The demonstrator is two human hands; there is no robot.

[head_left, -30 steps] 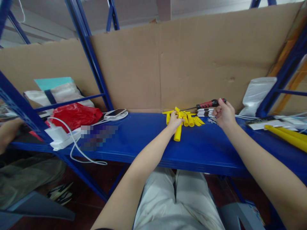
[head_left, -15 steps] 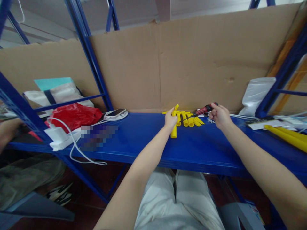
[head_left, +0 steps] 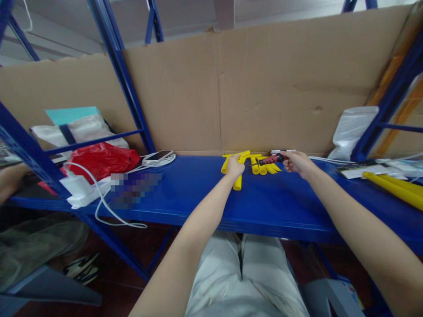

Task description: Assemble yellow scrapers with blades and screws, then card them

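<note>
My left hand (head_left: 235,168) is closed around a yellow plastic tube (head_left: 237,183), whose round end sticks out below my fingers. In my right hand (head_left: 297,163) is a screwdriver (head_left: 270,160) with a red and black handle, held at its back end. Its dark shaft points left and reaches my left hand; the tip is hidden there, so I cannot tell whether it touches the tube. Several more yellow tubes (head_left: 263,171) lie in a row on the blue shelf (head_left: 264,198), behind and between my hands.
A cardboard wall (head_left: 280,88) stands behind the shelf. Leftward are a phone (head_left: 159,155) on white cables, a red plastic bag (head_left: 102,159) and a power strip (head_left: 87,198). Longer yellow pieces (head_left: 393,187) and a white pouch (head_left: 355,132) are at right. Another person's arm (head_left: 13,178) shows far left.
My right hand has moved left with the screwdriver, bringing its shaft up to my left hand. The upper end of the held tube has dropped and now leans to the right.
</note>
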